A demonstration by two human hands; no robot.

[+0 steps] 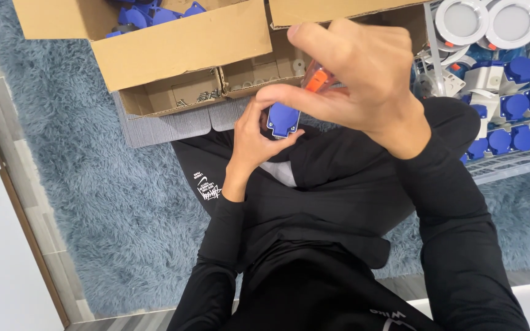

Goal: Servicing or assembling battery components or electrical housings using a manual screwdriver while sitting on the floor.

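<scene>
My left hand grips a small blue plastic part from below, held over my lap. My right hand is above it, fingers closed around an orange-handled tool whose tip points down at the blue part. Most of the tool is hidden inside my fist. Both arms wear black sleeves.
A big cardboard box with several blue parts inside lies ahead. A smaller box holds metal screws. At right, a white wire basket holds several white and blue sockets and round white fittings. A shaggy blue rug covers the floor.
</scene>
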